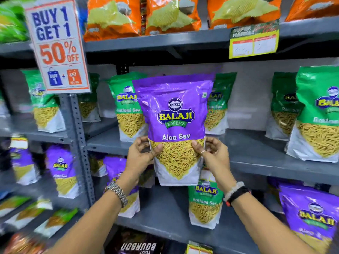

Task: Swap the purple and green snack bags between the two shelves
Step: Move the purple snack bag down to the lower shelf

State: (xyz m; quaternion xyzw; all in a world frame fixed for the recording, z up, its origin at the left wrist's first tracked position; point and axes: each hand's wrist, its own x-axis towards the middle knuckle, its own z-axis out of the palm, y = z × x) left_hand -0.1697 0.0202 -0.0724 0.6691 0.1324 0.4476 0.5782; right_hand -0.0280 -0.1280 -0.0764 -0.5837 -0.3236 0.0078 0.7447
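I hold a purple Aloo Sev bag (176, 114) upright in front of the upper grey shelf (256, 158). My left hand (141, 153) grips its lower left edge and my right hand (211, 153) grips its lower right edge. Green Ratlami Sev bags stand on that upper shelf: one (126, 110) just left behind the purple bag, one (218, 107) partly hidden behind it, a large one (319, 114) at far right. On the lower shelf (165, 217) stand a green bag (203, 204) and purple bags (311, 215), (117, 171).
Orange chip bags (113, 15) fill the top shelf. A "Buy 1 Get 1" sign (56, 46) hangs on the perforated upright (78, 129). A yellow price tag (254, 44) sits on the top shelf edge. The left bay holds more green (44, 101) and purple (62, 169) bags.
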